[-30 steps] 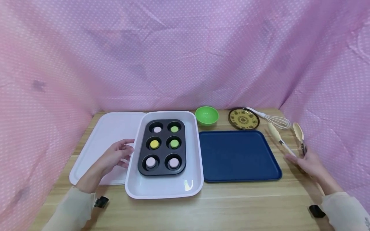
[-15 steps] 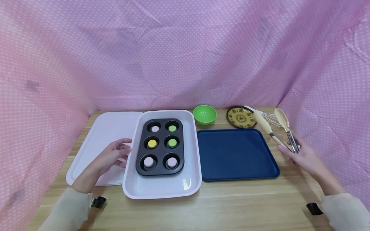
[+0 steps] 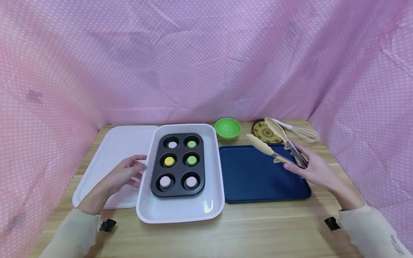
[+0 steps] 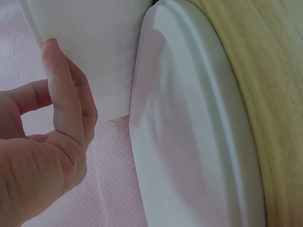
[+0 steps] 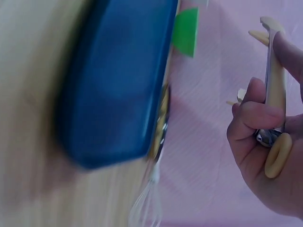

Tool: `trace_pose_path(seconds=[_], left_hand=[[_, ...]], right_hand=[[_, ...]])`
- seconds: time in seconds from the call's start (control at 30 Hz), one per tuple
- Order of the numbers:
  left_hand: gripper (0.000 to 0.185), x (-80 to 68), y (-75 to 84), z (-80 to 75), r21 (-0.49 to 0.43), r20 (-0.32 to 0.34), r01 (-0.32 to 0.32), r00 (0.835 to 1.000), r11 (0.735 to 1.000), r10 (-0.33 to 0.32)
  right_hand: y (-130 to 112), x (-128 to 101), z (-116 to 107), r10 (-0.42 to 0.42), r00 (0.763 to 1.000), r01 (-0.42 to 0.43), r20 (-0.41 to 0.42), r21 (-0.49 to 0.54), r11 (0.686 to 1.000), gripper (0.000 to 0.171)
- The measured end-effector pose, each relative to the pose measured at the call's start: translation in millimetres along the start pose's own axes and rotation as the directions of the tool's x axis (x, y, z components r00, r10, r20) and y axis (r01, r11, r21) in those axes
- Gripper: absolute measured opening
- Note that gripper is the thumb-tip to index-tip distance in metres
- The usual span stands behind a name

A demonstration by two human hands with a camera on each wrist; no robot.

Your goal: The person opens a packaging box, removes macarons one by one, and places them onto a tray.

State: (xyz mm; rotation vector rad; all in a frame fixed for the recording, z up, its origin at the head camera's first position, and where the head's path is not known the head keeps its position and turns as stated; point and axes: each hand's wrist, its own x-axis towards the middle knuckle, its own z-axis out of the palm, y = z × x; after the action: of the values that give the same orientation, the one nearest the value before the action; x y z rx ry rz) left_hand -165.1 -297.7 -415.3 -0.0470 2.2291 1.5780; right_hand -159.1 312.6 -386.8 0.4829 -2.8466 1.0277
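Note:
My right hand [image 3: 311, 166] grips a pair of tongs [image 3: 259, 144] with cream scalloped tips, raised above the dark blue tray [image 3: 251, 182]. The tongs' two arms are spread apart and point left. In the right wrist view the fingers curl round the handle [image 5: 276, 90], whose cream end loop sits at the palm. My left hand [image 3: 124, 175] is beside the white basin [image 3: 175, 210], fingers loosely bent, fingertips right at its left rim. Inside the basin lies a dark muffin tin [image 3: 180, 153]; each cup holds a small round macaron-like piece, pink, yellow or green.
A white tray [image 3: 120, 147] lies under the left hand, partly behind the basin. Along the back stand a green bowl [image 3: 227, 128], a yellow patterned plate [image 3: 261, 130] and a white whisk [image 3: 303, 132]. Pink dotted cloth [image 3: 206, 71] encloses the table.
The tongs have come up off the table at the right and moved left over the blue tray in my right hand. The left hand stays by the basin.

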Motion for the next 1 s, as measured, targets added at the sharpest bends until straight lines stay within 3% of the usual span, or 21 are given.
trace_pose_path(seconds=[0.23,0.63,1.0], left_hand=[[0.062,0.5,-2.3,-1.2,-0.003,0.012,0.002,1.0,1.0,-0.002],[0.064,-0.6,-4.7,-1.9,-0.046,0.004,0.012,1.0,0.999,-0.012],[0.065,1.6,-1.9,-2.9,-0.063,0.026,0.008,1.0,0.998,-0.007]], right_hand=[[-32,27,15,-0.207,0.977,0.209,0.052,-0.029,0.978,0.081],[-74,73,47,-0.251,0.944,0.266,0.213,-0.046,0.963,0.089],[-118,131,67,-0.337,0.894,0.406,0.294,-0.215,0.888,0.065]])
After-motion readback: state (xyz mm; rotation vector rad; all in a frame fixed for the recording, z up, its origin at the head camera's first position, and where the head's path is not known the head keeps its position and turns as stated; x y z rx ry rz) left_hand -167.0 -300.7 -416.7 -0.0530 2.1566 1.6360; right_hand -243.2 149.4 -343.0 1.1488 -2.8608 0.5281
